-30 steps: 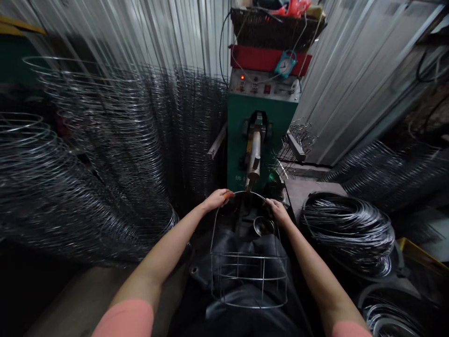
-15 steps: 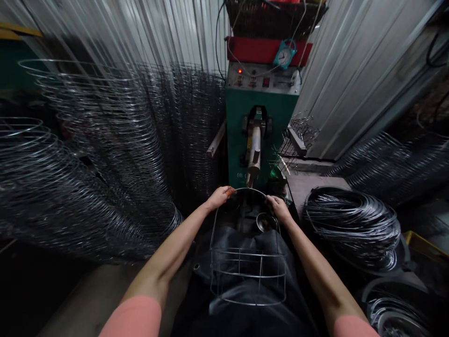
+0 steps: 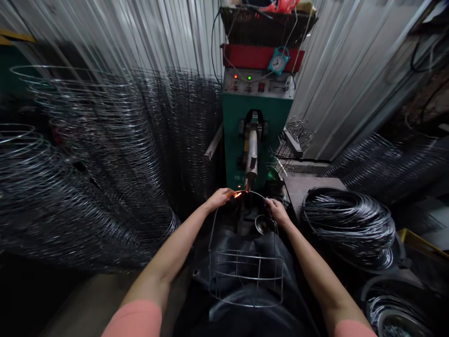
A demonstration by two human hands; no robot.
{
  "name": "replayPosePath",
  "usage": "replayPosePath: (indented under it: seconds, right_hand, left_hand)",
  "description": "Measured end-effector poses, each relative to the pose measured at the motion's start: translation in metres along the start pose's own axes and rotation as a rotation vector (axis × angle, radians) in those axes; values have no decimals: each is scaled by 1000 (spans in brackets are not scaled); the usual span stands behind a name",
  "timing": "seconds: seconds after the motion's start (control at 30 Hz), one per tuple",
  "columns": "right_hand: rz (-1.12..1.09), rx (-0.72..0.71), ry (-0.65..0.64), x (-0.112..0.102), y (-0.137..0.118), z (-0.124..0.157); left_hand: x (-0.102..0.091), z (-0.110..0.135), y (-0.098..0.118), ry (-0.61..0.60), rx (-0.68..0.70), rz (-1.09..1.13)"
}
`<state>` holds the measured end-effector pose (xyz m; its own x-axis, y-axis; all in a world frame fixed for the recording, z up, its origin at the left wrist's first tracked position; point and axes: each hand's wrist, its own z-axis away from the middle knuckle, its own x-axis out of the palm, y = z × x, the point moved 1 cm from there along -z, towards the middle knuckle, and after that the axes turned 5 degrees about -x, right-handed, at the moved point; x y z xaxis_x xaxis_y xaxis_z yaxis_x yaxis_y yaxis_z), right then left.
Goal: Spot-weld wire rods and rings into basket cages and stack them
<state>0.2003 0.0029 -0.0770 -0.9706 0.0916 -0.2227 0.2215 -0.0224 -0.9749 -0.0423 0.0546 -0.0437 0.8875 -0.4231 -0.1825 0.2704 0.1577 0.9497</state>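
Observation:
A round wire basket frame (image 3: 245, 276) rests over my lap, its far rim raised under the tip of the green welding machine's electrode arm (image 3: 251, 154). My left hand (image 3: 219, 198) is closed on the rim's left side, and my right hand (image 3: 276, 209) is closed on its right side. Orange sparks glow at the rim just beside my left fingers, under the electrode tip. A green lamp and a red lamp are lit on the machine's control panel (image 3: 259, 84).
Tall stacks of wire hoops (image 3: 87, 173) fill the left side. Coils of wire rings (image 3: 347, 224) lie on a bench at the right, with more coils (image 3: 389, 159) behind. A small metal bowl (image 3: 264, 224) sits below the rim. Corrugated metal walls stand behind.
Sparks have appeared at the rim under the electrode tip, and a green lamp has lit on the panel. Both hands stay on the rim; the view has shifted slightly.

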Motion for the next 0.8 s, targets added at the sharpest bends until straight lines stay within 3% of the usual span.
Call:
replayPosePath:
  seconds: [0.37, 0.5, 0.57, 0.63, 0.73, 0.8]
  right_hand:
    - [84, -41, -1, -2, 3, -4]
    - [224, -93, -3, -10, -9, 10]
    - [407, -121, -17, -38, -12, 36]
    - [715, -50, -16, -89, -4, 77]
    - [1176, 369, 107, -191, 28, 162]
    - [1267, 716, 187, -245, 56, 227]
  left_hand:
    - [0, -1, 4, -33, -5, -66]
    - [-13, 10, 8, 50, 7, -93]
    - [-28, 37, -1, 147, -55, -68]
    - [-38, 82, -21, 208, -202, 3]
    - [-24, 166, -62, 24, -539, 176]
    - [-1, 215, -84, -80, -703, 420]
